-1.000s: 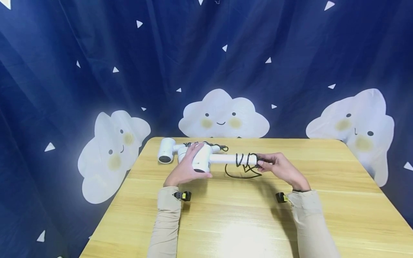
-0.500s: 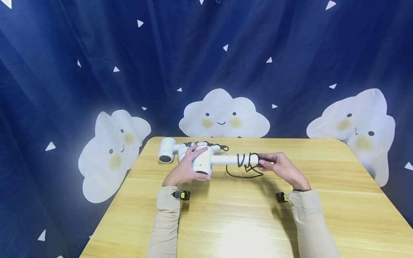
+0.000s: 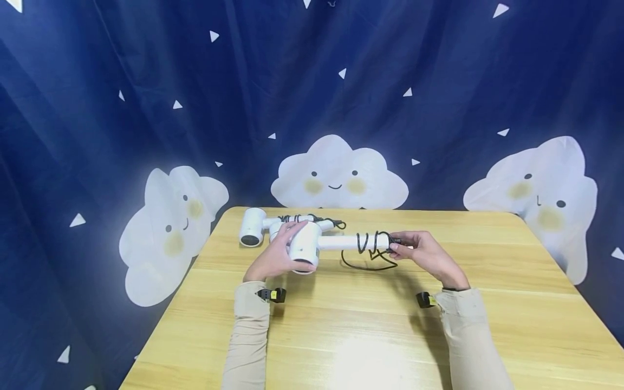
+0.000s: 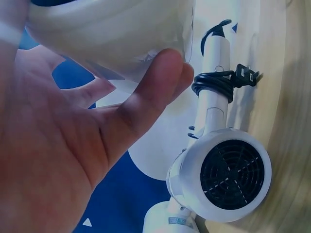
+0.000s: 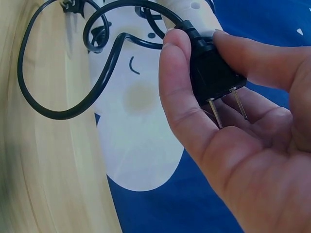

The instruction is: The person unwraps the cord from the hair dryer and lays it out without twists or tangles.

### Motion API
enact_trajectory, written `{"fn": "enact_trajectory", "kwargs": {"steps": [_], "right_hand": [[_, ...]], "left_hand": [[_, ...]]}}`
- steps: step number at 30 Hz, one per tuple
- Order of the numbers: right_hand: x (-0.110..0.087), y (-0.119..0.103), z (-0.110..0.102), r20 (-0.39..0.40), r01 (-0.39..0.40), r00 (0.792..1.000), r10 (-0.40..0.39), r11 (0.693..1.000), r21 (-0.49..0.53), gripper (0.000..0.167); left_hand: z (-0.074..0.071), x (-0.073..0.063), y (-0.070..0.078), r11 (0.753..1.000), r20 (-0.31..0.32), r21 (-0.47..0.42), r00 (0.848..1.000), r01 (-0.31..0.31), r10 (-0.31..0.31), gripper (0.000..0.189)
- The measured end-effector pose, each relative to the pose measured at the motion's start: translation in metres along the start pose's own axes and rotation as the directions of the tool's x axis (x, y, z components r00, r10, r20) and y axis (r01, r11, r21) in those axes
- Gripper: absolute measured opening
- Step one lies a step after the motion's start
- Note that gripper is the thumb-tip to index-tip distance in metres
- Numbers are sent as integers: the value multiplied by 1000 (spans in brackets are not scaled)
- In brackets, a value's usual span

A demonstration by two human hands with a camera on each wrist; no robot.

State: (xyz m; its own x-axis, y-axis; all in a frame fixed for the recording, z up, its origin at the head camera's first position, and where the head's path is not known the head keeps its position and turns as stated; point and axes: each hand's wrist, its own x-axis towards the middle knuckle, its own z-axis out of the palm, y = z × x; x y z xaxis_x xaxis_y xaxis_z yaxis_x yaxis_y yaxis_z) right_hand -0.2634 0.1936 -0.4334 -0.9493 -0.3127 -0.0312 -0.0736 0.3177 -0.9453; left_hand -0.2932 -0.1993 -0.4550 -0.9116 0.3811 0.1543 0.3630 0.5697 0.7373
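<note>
A white hair dryer (image 3: 336,242) is held level above the table between both hands, its handle pointing right. My left hand (image 3: 275,257) grips the dryer's round head, thumb on the near side and fingers over the far side. The left wrist view shows that head (image 4: 116,39) from close up. Loops of black cord (image 3: 362,243) wrap the handle, and one slack loop hangs below it. At the handle's end my right hand (image 3: 424,253) pinches the black two-pin plug (image 5: 214,73) between thumb and fingers, its metal prongs facing the palm.
Behind the held dryer, a second white hair dryer (image 3: 252,227) lies at the back left of the wooden table (image 3: 351,314). Another dryer (image 4: 218,177), with a black grille and wrapped cord, lies beside it. A blue curtain (image 3: 312,97) with clouds hangs past the back edge.
The dryer's head and my left hand have come slightly lower and nearer to me. My right hand keeps its pinch on the plug, almost in place.
</note>
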Motion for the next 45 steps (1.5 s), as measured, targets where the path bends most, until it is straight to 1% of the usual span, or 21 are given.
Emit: {"fn": "enact_trajectory", "kwargs": {"steps": [4, 10, 18, 26, 30, 37, 41, 42, 45], "right_hand": [[1, 1, 0, -5, 7, 1000, -7, 1000, 8, 48], [2, 3, 1, -1, 21, 1000, -21, 1000, 12, 45], [2, 3, 3, -5, 28, 1000, -28, 1000, -2, 44], [3, 2, 4, 2, 24, 1000, -24, 1000, 1, 45], [3, 2, 4, 13, 14, 1000, -14, 1000, 26, 46], [2, 2, 5, 30, -16, 999, 15, 999, 52, 52], [1, 2, 2, 69, -51, 997, 47, 997, 52, 58], [0, 3, 1, 83, -59, 995, 55, 997, 48, 61], [-3, 4, -3, 109, -89, 990, 86, 996, 26, 61]], "left_hand": [[0, 0, 1, 1000, 4, 16, 1000, -1, 1, 120], [1, 2, 6, 998, 18, 33, 999, -45, 44, 122], [5, 3, 9, 994, 36, 109, 999, -11, 7, 123], [5, 2, 5, 991, 36, 132, 999, -3, -2, 118], [3, 1, 4, 993, 40, 120, 999, -1, -4, 115], [0, 0, 2, 996, 18, 88, 1000, -7, 6, 110], [-1, 0, 3, 996, 16, 86, 1000, -23, 22, 110], [-1, 0, 4, 996, 17, 81, 1000, -25, 24, 110], [-3, -1, 4, 997, 17, 67, 1000, -28, 27, 109]]}}
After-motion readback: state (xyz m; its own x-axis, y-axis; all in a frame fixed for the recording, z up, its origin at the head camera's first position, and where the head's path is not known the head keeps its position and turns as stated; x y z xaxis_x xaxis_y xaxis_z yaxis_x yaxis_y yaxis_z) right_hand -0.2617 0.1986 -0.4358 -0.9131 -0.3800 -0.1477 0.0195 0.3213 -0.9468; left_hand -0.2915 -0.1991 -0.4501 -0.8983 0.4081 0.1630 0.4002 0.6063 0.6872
